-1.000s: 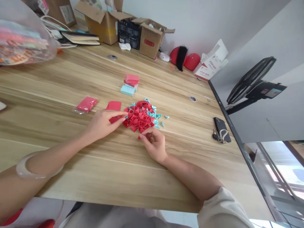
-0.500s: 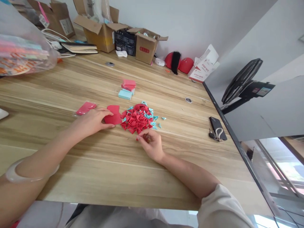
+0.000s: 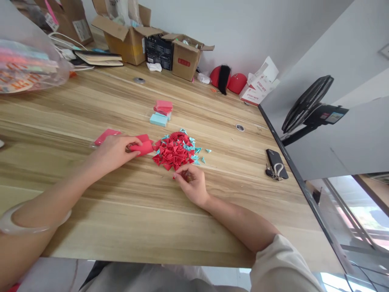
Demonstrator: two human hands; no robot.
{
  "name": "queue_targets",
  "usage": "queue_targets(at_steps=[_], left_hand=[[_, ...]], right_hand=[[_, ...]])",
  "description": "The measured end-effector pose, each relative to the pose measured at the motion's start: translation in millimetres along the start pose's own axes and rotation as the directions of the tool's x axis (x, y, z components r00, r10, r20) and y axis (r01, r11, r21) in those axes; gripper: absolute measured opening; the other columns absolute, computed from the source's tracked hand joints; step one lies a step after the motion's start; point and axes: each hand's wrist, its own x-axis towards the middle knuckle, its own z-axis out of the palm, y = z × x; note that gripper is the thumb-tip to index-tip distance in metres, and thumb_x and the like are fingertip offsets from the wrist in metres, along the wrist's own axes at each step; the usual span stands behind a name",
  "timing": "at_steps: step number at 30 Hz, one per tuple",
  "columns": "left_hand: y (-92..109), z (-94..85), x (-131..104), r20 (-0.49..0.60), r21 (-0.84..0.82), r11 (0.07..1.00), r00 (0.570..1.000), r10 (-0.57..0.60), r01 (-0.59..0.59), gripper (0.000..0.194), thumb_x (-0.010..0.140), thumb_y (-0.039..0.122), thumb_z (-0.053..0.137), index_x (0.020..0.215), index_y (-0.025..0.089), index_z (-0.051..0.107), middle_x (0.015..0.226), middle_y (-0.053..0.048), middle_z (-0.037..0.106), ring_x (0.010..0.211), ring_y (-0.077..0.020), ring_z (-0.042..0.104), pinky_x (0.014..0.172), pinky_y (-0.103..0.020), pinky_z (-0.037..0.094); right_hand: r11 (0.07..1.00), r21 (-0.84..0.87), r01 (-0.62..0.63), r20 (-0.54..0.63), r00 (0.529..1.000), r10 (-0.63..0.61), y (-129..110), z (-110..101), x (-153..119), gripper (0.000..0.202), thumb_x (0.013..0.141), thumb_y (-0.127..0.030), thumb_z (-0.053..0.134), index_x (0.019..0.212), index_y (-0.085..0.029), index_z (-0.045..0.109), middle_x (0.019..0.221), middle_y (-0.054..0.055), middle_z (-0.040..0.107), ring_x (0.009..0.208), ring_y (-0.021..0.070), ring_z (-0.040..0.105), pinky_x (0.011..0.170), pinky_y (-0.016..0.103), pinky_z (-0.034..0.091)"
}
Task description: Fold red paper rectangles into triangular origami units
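My left hand is closed with thumb and fingers on a red paper sheet, which bends up in a curl from the table. My right hand pinches a small folded red paper piece, mostly covered by the fingertips. Between the two hands, just beyond the right one, lies a heap of red folded paper triangles. Light blue paper triangles show along its right side, a couple of them apart from the heap. A red paper pack in clear wrap is partly behind my left hand.
Farther back sit a red paper stack and a light blue paper stack. A black phone with keys lies at the right. Cardboard boxes line the wall; a fan stands beyond the right edge. A plastic bag bulges at left.
The red sheet under my left hand lay flat and now curls upward as the fingers close on it. My right hand keeps its pinch. The view has shifted slightly.
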Motion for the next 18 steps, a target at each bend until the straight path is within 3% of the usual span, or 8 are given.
queue_targets(at_steps=[5,9,11,13,14,18], left_hand=[[19,-15.4,-5,-0.036,-0.064,0.991,0.992,-0.121,0.119,0.018,0.078,0.027,0.060,0.084,0.017,0.073,0.083,-0.005,0.073,0.065,-0.0168,0.060,0.066,-0.028,0.043],[35,-16.0,-13,-0.095,-0.206,0.968,0.982,-0.163,0.141,0.024,0.084,0.032,0.056,0.093,0.014,0.069,0.091,-0.006,0.073,0.074,-0.0153,0.063,0.071,-0.025,0.047],[43,-10.7,-17,-0.026,-0.498,0.856,0.984,-0.174,0.138,0.019,0.080,0.032,0.064,0.087,0.015,0.066,0.084,-0.002,0.070,0.074,-0.0142,0.062,0.070,-0.023,0.048],[52,-2.9,-21,0.055,-0.666,0.729,0.985,-0.162,0.157,0.020,0.074,0.033,0.071,0.081,0.017,0.063,0.077,0.001,0.067,0.071,-0.0132,0.062,0.066,-0.021,0.049],[56,1.4,-23,0.092,-0.724,0.668,0.984,-0.152,0.171,0.022,0.072,0.034,0.073,0.080,0.017,0.062,0.078,0.001,0.067,0.072,-0.0139,0.063,0.065,-0.022,0.049],[66,15.6,-30,0.173,-0.780,0.592,0.979,-0.109,0.204,0.027,0.069,0.036,0.077,0.080,0.018,0.060,0.078,0.000,0.066,0.071,-0.0147,0.066,0.062,-0.022,0.052]], right_hand=[[1.000,0.021,-0.019,0.008,1.000,0.019,2,0,-1,0.010,0.076,-0.028,0.064,0.073,-0.019,0.061,0.066,0.001,0.063,0.056,0.0103,0.051,0.053,0.023,0.044],[0.999,0.045,-0.027,0.001,1.000,0.027,3,0,-1,0.010,0.077,-0.028,0.065,0.074,-0.018,0.062,0.066,0.001,0.063,0.056,0.0104,0.051,0.053,0.023,0.043],[0.997,0.072,-0.034,0.003,0.999,0.034,2,0,-1,0.010,0.078,-0.028,0.066,0.075,-0.019,0.063,0.066,0.001,0.063,0.056,0.0105,0.051,0.053,0.024,0.044],[0.989,0.140,-0.057,0.010,0.998,0.056,1,1,-2,0.012,0.078,-0.030,0.068,0.081,-0.019,0.064,0.069,0.001,0.064,0.057,0.0105,0.053,0.054,0.024,0.045],[0.978,0.193,-0.078,0.012,0.997,0.077,0,2,-3,0.015,0.078,-0.031,0.069,0.085,-0.019,0.065,0.070,0.001,0.065,0.057,0.0105,0.054,0.053,0.023,0.046],[0.902,0.383,-0.199,0.066,0.980,0.188,-4,5,-6,0.034,0.073,-0.037,0.077,0.098,-0.020,0.063,0.080,0.002,0.069,0.057,0.0095,0.058,0.045,0.020,0.045]])
